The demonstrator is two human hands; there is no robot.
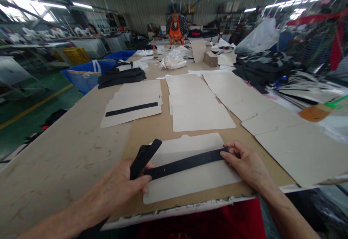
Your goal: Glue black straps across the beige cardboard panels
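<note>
A long black strip [187, 164] lies across a pale cut board panel [190, 181] at the near edge of the table. My left hand [122, 186] is closed around a bundle of black strips [144, 157] and its thumb presses the left end of the flat strip. My right hand [244, 161] rests on the strip's right end, fingers pressed together on it.
More pale panels [201, 115] cover the brown table [67, 159]; one at the left [133, 110] carries a black strip. Black fabric piles [121, 76] and blue bins [84, 75] stand at the left. A person in an orange apron [176, 28] works at the far end.
</note>
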